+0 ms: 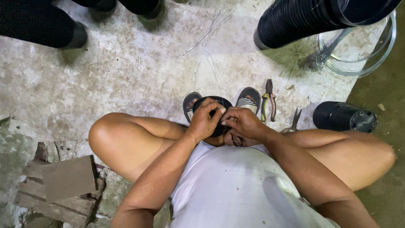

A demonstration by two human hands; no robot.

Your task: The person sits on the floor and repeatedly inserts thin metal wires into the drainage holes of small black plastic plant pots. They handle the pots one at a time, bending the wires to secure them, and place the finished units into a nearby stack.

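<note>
1. We see the left hand (205,119) curled over the near rim of a small black pot (214,102), fingers closed on it and holding it up between the knees.
2. The right hand (243,122) sits just beside the left, touching it, with its fingertips pinched at the pot's edge; we cannot tell what they pinch, since it is too small to make out.
3. A thin wire (209,63) runs away from the hands across the floor, beyond the pot, and joins a loose bundle of more wires farther out.
4. Under the hands, a pair of striped sandals (249,100) shows on either side of the pot.
5. Just to the right of the right hand lie pliers (268,100) with yellow-green and red handles, and nearer the knee a second small pair of cutters (294,121).
6. Farther right of these, a stack of black pots (344,116) lies on its side.
7. Well beyond the right hand, a longer stack of black pots (303,19) leans over a coil of clear tubing (371,57).
8. Well to the left of the left hand, below the knee, lie wooden boards (63,185).
</note>
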